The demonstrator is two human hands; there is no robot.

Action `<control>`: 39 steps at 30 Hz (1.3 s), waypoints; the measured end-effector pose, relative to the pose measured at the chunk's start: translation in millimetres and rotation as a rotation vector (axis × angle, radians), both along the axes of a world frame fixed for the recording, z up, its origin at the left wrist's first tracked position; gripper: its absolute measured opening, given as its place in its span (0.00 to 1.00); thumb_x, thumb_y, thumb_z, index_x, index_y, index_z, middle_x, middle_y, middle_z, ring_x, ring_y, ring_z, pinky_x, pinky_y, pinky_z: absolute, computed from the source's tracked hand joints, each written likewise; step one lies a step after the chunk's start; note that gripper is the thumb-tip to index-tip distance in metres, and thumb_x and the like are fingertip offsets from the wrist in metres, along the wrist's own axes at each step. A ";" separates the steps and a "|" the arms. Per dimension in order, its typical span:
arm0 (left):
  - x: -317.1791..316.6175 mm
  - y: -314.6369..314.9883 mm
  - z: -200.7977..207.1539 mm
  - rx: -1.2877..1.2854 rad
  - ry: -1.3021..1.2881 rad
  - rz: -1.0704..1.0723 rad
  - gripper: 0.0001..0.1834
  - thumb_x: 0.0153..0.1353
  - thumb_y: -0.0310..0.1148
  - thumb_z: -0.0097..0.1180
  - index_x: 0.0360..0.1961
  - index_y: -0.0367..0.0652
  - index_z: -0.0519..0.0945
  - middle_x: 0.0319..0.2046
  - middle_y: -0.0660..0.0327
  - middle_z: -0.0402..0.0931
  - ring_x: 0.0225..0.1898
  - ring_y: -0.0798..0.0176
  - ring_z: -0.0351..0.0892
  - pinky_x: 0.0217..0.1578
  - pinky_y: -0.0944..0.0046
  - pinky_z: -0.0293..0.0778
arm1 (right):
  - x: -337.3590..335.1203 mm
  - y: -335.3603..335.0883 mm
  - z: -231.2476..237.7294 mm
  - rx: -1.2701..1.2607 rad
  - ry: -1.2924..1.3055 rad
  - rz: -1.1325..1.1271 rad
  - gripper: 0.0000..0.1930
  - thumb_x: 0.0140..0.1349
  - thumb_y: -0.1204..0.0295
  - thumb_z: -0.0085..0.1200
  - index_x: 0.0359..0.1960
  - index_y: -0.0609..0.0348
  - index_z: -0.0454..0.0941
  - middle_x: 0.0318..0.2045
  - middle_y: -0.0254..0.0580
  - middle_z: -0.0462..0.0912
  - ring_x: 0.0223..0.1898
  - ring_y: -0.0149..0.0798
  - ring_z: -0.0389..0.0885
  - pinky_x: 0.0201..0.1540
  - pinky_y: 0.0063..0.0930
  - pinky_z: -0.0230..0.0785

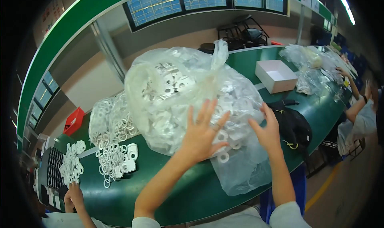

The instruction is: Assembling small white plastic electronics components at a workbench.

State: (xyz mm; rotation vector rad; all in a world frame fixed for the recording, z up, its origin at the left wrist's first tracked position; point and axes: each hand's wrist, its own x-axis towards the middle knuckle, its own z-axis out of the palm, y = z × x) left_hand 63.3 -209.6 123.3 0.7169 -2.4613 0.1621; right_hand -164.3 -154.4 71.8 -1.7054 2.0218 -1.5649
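A large clear plastic bag bulges with white flat parts that have round holes. Its gathered mouth and a twisted end stick up at the top. My left hand lies over the front of the bag, palm toward it, fingers spread. At the bag's right side is my right hand, thumb and fingers apart. Neither hand holds anything I can see; whether they touch the plastic is hard to tell. Between my forearms, a flatter piece of clear plastic spreads down over the green table, with a few white rings near its top.
Left of the bag are smaller filled bags, loose white rings and a red bin. A co-worker's hands work at lower left. Rightward are a white box, a black bag and another person's arms.
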 end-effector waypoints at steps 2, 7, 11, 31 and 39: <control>-20.0 2.6 -25.0 -0.023 -0.052 -0.040 0.38 0.46 0.44 0.65 0.61 0.56 0.68 0.62 0.50 0.57 0.64 0.47 0.54 0.61 0.32 0.44 | 10.6 45.3 -27.2 0.136 0.119 -0.144 0.41 0.45 0.66 0.67 0.60 0.70 0.60 0.52 0.55 0.72 0.55 0.49 0.71 0.55 0.36 0.65; -13.1 -53.7 -74.3 -0.035 -0.076 0.116 0.15 0.51 0.30 0.52 0.42 0.48 0.78 0.44 0.57 0.74 0.47 0.57 0.72 0.52 0.45 0.62 | 25.5 69.7 -73.8 0.287 0.566 -0.277 0.34 0.47 0.65 0.65 0.54 0.71 0.67 0.48 0.57 0.75 0.48 0.52 0.75 0.48 0.37 0.68; 12.9 -73.2 -75.7 -0.023 0.240 0.143 0.08 0.56 0.28 0.51 0.36 0.42 0.77 0.35 0.54 0.75 0.38 0.49 0.74 0.41 0.53 0.69 | -2.5 73.3 -88.4 0.326 -0.014 -0.039 0.15 0.54 0.70 0.57 0.41 0.66 0.75 0.36 0.48 0.79 0.37 0.48 0.78 0.37 0.32 0.68; 62.8 -43.3 -77.3 0.125 0.455 -0.002 0.04 0.55 0.21 0.55 0.33 0.37 0.76 0.25 0.53 0.72 0.24 0.54 0.72 0.27 0.61 0.68 | -117.5 -12.1 83.1 -0.492 -0.585 0.204 0.11 0.63 0.73 0.43 0.44 0.59 0.74 0.34 0.33 0.76 0.29 0.25 0.72 0.29 0.18 0.65; 97.0 -16.8 -84.5 0.294 0.344 0.049 0.21 0.47 0.28 0.66 0.43 0.40 0.74 0.25 0.56 0.68 0.26 0.56 0.70 0.27 0.62 0.67 | -53.5 1.1 -14.2 -0.376 -0.784 0.156 0.08 0.64 0.73 0.45 0.42 0.59 0.74 0.30 0.25 0.73 0.26 0.19 0.66 0.27 0.13 0.57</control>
